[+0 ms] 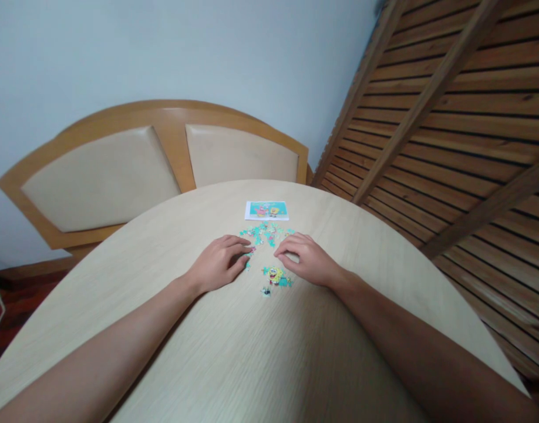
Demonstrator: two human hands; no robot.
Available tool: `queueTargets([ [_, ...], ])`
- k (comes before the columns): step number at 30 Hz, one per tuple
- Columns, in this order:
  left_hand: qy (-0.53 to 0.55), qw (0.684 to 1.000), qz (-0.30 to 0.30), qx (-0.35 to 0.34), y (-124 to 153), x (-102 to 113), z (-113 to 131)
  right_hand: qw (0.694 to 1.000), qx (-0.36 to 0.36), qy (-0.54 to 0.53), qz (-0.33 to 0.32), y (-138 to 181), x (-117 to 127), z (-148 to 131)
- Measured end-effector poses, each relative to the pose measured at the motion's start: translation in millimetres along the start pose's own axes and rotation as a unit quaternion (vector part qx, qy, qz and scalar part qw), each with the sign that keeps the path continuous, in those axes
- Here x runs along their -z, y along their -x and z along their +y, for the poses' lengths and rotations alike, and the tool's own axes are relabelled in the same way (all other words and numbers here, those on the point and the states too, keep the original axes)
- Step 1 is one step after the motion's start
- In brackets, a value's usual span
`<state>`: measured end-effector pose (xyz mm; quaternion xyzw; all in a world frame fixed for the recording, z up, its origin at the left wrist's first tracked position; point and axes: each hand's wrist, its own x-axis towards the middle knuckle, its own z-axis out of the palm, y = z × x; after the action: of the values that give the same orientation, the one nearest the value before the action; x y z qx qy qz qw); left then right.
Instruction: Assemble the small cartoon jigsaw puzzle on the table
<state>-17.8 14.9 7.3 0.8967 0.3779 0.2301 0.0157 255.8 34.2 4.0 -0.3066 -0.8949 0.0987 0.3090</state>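
Observation:
Small turquoise jigsaw puzzle pieces [263, 231] lie scattered on the round wooden table, just beyond my hands. My left hand [223, 261] rests at the left of them, fingers spread a little and thumb apart, beside a few pieces with pink on them. On the right, my right hand [307, 258] has its thumb and forefinger brought together over the table; anything between the tips is too small to make out. Nearer to me, between the wrists, lies a joined puzzle section [275, 275] with a yellow cartoon face. One loose dark-and-white piece [265, 291] lies just below it.
A picture card [266, 210] with pink and yellow cartoon figures lies flat behind the pieces. The pale table [199, 364] has a curved edge. Past it stand a padded wooden headboard [170, 111], a wall, and a slatted wooden panel [428, 117] at right.

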Motion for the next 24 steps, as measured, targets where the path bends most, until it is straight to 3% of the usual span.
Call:
queueTargets([
  [6,-0.004,0.998,0.02,0.051,0,0,0,1.0,0.005,-0.001,0.002,-1,-1,0],
  [14,-0.021,0.995,-0.082,0.053,2,-6,-6,1.0,0.005,-0.004,0.0,-1,-1,1],
  [24,-0.043,0.999,-0.031,0.012,-1,4,4,1.0,-0.002,0.001,-0.004,-1,0,-1],
])
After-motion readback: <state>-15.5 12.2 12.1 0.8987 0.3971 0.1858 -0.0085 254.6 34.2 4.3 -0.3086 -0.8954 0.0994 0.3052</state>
